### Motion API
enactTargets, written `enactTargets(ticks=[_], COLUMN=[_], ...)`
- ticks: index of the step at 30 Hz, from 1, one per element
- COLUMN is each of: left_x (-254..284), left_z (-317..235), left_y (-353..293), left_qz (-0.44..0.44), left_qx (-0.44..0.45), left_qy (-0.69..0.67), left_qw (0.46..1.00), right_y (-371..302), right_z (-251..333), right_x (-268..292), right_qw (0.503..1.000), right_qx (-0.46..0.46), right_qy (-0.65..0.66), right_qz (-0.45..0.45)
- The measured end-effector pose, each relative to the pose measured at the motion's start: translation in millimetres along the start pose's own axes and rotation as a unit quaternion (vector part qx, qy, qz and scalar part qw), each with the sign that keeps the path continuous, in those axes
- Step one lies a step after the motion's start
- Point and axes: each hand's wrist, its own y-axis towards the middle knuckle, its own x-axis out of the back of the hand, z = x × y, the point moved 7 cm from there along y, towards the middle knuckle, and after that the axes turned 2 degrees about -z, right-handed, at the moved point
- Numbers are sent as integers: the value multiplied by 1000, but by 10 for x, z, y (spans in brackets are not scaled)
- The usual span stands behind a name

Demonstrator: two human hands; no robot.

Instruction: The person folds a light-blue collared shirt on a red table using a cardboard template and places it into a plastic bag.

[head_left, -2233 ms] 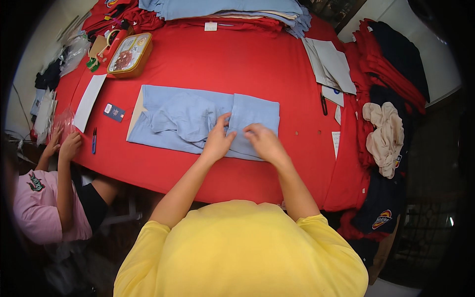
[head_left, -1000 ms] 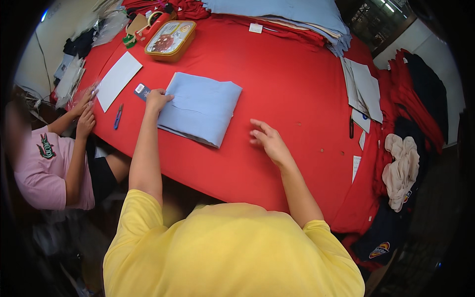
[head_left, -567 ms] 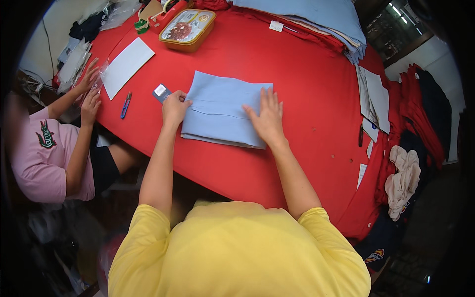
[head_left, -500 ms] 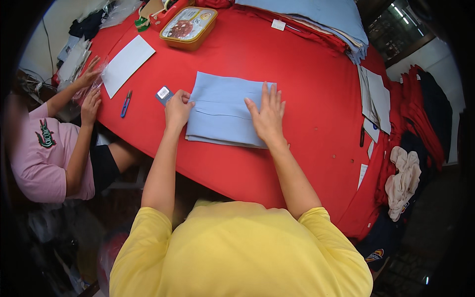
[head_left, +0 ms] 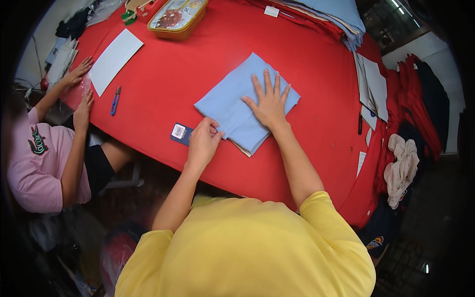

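Observation:
A folded light-blue garment (head_left: 232, 94) lies turned at an angle on the red-covered table in front of me. My right hand (head_left: 269, 104) rests flat on its right part, fingers spread. At its lower left edge, the fingers of my left hand (head_left: 204, 141) are closed on the cloth. Beside that hand lies a dark blue hang tag (head_left: 182, 132) with a white sticker, partly covered by the hand. Whether the tag is joined to the garment is hidden.
Blue thread snips (head_left: 116, 101) and a white sheet (head_left: 115, 62) lie to the left, near a co-worker's hands (head_left: 79, 74) on clear plastic. A lidded tub (head_left: 178, 20) stands at the back. Folded blue garments (head_left: 341, 20) are stacked far right; papers (head_left: 371, 86) lie at the right edge.
The garment has turned counterclockwise, its left side swinging toward me. My left hand has moved right and nearer with it, and the tag now lies closer to me. My right hand's fingers have spread.

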Motion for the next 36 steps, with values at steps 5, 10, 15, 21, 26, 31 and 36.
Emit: enactTargets(ticks=[5, 10, 15, 21, 26, 31, 36], left_x=[502, 343, 407, 394, 475, 360, 354], left_z=[-124, 100, 105, 167, -40, 124, 150], left_y=[211, 577, 649, 752, 802, 683, 684], left_qz=[-142, -57, 6, 76, 74, 63, 115], left_qx=[-78, -91, -76, -56, -90, -144, -57], left_qy=[85, 135, 62, 105, 43, 147, 138], left_qw=[983, 985, 995, 990, 992, 977, 982], right_y=[-391, -698, -982, -1290, -1093, -1415, -1514], right_z=[749, 1023, 427, 467, 471, 690, 668], right_x=[311, 131, 593, 469, 826, 491, 509], right_qw=[993, 964, 973, 971, 977, 989, 978], right_qx=[104, 178, -31, -114, -100, -54, -111], right_qy=[52, 158, 229, 210, 185, 129, 176], right_qz=[35, 120, 11, 4, -32, -37, -11])
